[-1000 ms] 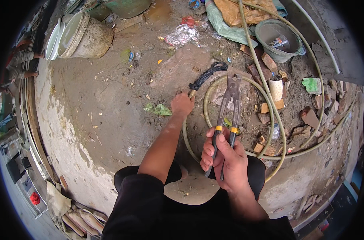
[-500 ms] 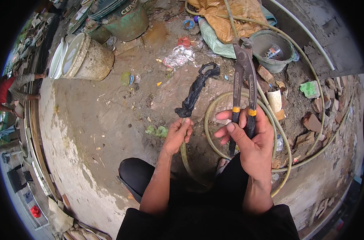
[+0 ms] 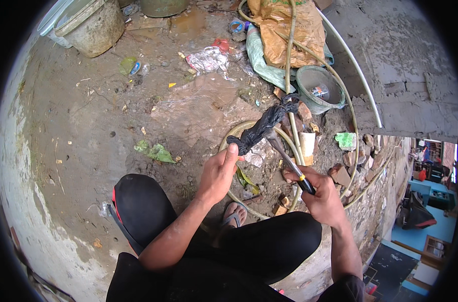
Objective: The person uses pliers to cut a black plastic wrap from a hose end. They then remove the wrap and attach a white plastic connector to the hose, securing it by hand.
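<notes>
My left hand (image 3: 217, 173) is closed around the lower end of a twisted wrap of black plastic (image 3: 261, 127), thumb on top. In the earlier frame a translucent hose ran out of this wrap below the hand; now the hand mostly hides that joint. My right hand (image 3: 324, 199) grips the dark handles of long metal pliers (image 3: 288, 160) with yellow bands. The pliers' head meets the side of the black wrap; whether the jaws bite on it is hidden. Behind my hands lies a coiled yellowish hose (image 3: 292, 132) on the ground.
A grey-green basin (image 3: 303, 83) stands beyond the pliers, next to an orange-brown sack (image 3: 277, 35). Broken bricks (image 3: 339, 175) lie to the right, with a white pipe (image 3: 357, 75) farther back. A dirty white bucket (image 3: 90, 27) is at far left. My sandalled foot (image 3: 235, 214) is below my hands.
The pliers have swung from upright and apart to the side of the black wrap. The wrap has tilted rightward, and my right hand has closed more firmly on the handles. The view has shifted right.
</notes>
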`<state>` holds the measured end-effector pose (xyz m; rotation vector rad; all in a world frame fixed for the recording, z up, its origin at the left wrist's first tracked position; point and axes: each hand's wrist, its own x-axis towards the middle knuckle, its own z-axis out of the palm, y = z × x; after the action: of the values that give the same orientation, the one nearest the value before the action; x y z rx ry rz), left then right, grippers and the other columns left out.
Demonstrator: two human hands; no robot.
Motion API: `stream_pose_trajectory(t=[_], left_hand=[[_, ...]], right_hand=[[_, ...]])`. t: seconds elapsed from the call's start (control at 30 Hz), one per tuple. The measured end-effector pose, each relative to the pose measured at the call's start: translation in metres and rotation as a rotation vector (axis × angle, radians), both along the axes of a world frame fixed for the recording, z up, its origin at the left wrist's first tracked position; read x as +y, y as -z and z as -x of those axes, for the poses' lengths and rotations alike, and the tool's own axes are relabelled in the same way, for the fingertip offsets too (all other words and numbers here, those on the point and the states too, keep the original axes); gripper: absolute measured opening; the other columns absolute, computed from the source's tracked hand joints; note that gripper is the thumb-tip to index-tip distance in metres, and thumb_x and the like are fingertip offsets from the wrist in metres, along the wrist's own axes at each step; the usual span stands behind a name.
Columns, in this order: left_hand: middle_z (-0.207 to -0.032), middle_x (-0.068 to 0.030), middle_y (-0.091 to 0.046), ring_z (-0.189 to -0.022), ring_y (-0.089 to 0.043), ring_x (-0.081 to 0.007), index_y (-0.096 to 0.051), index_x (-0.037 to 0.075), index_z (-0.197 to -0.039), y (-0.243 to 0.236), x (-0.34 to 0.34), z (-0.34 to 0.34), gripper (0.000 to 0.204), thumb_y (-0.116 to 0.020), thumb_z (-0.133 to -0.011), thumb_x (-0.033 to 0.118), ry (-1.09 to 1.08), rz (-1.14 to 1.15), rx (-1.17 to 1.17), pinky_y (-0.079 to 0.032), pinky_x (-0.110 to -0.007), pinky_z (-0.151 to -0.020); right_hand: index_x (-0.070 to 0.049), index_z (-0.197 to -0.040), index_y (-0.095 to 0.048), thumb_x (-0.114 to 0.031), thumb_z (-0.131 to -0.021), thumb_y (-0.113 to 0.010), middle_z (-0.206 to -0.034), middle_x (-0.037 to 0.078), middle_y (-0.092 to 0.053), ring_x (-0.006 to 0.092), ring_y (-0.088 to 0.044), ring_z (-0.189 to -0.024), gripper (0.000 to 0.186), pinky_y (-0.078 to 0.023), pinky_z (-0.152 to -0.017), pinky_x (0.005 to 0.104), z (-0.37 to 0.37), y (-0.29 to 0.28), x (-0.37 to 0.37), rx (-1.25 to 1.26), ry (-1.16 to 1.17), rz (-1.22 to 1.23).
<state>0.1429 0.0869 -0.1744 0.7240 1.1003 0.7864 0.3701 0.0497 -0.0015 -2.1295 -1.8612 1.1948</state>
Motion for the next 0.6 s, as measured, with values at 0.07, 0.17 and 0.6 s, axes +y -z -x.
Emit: stream_pose_trajectory(t=[0.07, 0.17, 0.6], left_hand=[[-0.061, 0.0042, -0.047, -0.056, -0.044, -0.0057, -0.070, 0.004, -0.084, 0.009, -0.005, -0.004, 0.061, -0.055, -0.107, 0.058, -0.013, -0.064, 0.102, -0.031, -0.027, -0.051], [-0.065, -0.0089, -0.062, -0.066, -0.063, -0.0236, -0.073, 0.001, -0.087, 0.010, -0.002, -0.003, 0.068, -0.052, -0.106, 0.063, -0.030, -0.087, 0.243, -0.047, -0.039, -0.064], [-0.070, -0.0232, -0.065, -0.067, -0.064, -0.0444, -0.073, 0.001, -0.091, -0.006, -0.028, -0.008, 0.048, -0.064, -0.104, 0.047, -0.209, -0.331, 0.326, -0.047, -0.051, -0.063]], right_hand=[[0.002, -0.125, -0.073, 0.014, -0.075, -0.053, -0.130, 0.019, -0.068, 0.0259, -0.069, -0.117, 0.055, -0.052, -0.096, 0.0372, -0.003, -0.004, -0.001, 0.273, 0.163, 0.280], [0.002, -0.123, -0.073, 0.013, -0.075, -0.055, -0.130, 0.020, -0.068, 0.0320, -0.069, -0.116, 0.053, -0.052, -0.099, 0.0388, 0.005, -0.008, -0.007, 0.103, -0.065, 0.049], [-0.003, -0.150, -0.057, 0.002, -0.080, -0.056, -0.076, 0.001, -0.052, 0.0107, -0.054, -0.069, 0.070, -0.044, -0.064, 0.0306, 0.003, -0.024, -0.005, 0.063, -0.142, 0.365]])
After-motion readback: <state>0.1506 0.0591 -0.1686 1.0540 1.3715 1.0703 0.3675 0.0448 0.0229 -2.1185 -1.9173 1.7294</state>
